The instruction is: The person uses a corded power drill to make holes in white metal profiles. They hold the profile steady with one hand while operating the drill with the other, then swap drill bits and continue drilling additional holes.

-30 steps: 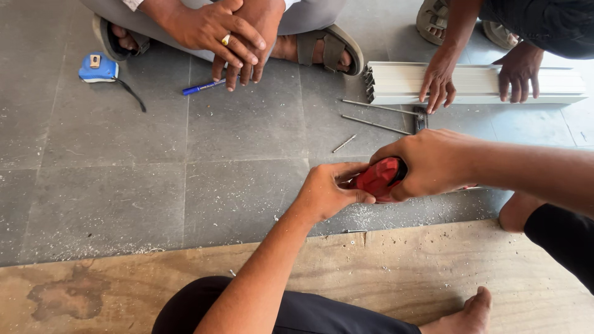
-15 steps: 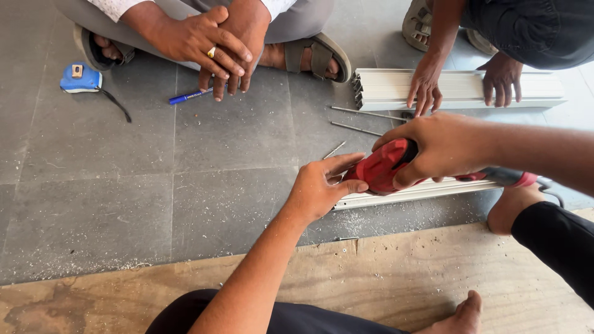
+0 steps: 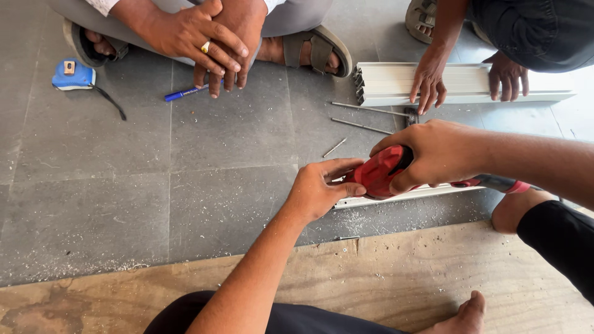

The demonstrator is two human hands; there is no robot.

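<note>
My right hand [image 3: 436, 154] grips a red and black power tool [image 3: 380, 172] from above, its red cable [image 3: 495, 184] trailing right. My left hand [image 3: 322, 188] rests beside the tool's front, fingers pressing the end of a thin white profile strip [image 3: 396, 196] that lies on the grey tiled floor. Metal shavings lie under the strip.
Another person's hands [image 3: 207, 37] rest clasped at the top, next to a blue pen [image 3: 182, 93] and a blue tape measure [image 3: 73, 75]. A second person's hands [image 3: 430, 83] hold a white channel section [image 3: 461, 83]. Thin metal rods [image 3: 365, 110] and a screw [image 3: 334, 148] lie between. A wooden board [image 3: 396, 278] runs along the bottom.
The view has shifted slightly. My right hand with the red tool has moved a little right along the strip, and my left hand stays at the strip's end.
</note>
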